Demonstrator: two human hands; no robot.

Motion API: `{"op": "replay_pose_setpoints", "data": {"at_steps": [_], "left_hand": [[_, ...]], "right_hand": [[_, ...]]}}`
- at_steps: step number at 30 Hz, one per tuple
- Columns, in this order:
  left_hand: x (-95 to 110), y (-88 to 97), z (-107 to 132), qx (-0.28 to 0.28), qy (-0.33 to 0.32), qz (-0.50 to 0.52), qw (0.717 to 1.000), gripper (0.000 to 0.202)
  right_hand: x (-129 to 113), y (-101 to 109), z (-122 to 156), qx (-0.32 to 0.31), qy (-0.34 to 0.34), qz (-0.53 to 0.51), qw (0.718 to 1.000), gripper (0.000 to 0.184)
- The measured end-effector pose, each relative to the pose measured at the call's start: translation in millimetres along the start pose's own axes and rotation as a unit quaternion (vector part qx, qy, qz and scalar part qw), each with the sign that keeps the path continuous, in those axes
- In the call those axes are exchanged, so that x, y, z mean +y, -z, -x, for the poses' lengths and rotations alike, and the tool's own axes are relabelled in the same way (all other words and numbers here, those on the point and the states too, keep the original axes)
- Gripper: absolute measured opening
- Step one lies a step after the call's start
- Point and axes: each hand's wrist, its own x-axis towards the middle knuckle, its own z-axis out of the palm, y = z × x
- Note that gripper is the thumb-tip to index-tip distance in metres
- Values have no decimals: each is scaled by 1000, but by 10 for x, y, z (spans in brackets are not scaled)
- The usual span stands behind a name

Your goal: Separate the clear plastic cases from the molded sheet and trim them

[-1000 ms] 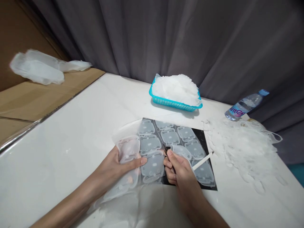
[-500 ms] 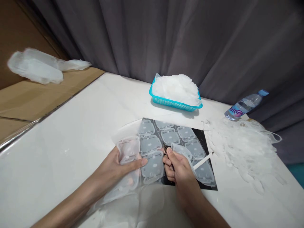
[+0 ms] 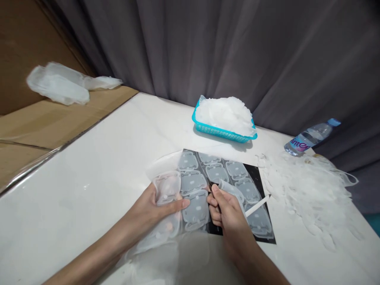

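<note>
A translucent, flexible sheet [image 3: 194,208] of joined rounded pieces, with marks and small holes, lies partly over a black mat [image 3: 212,228]. My left hand [image 3: 157,208] grips its left part, thumb on top and fingers underneath, showing through. My right hand [image 3: 225,208] is closed at the sheet's middle, by a curled-up flap. A small dark tip shows at its thumb; what the fingers hold I cannot make out. To the right of that hand, a thin white stick [image 3: 257,206] with a dark point reaches across the mat's right edge.
Farther back on the white table [image 3: 97,158] stands a turquoise basket [image 3: 222,132] heaped with whitish translucent pieces. A pile of clear scraps [image 3: 314,194] spreads at right, before a tilted water bottle [image 3: 311,137]. Cardboard [image 3: 74,118] with translucent pieces [image 3: 63,85] is at left, a grey curtain [image 3: 190,47] behind.
The whole view has shifted, so everything appears slightly farther right and lower. Both hands keep nearly the same grip and place on the sheet.
</note>
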Motion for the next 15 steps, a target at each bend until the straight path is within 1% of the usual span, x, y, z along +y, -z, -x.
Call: {"op": "replay_pose_setpoints", "data": {"at_steps": [4, 8, 12, 15], "left_hand": [[-1, -22, 15, 2, -8, 12, 1000, 59], [-21, -26, 15, 7, -12, 11, 1000, 60], [-42, 1, -2, 7, -13, 5, 1000, 57], [-53, 29, -24, -8, -3, 7, 1000, 56]], "right_hand": [[50, 8, -47, -4, 4, 3, 1000, 81], [77, -4, -53, 10, 14, -14, 1000, 81], [52, -20, -35, -4, 22, -11, 1000, 78], [24, -18, -19, -4, 24, -1, 1000, 78]]}}
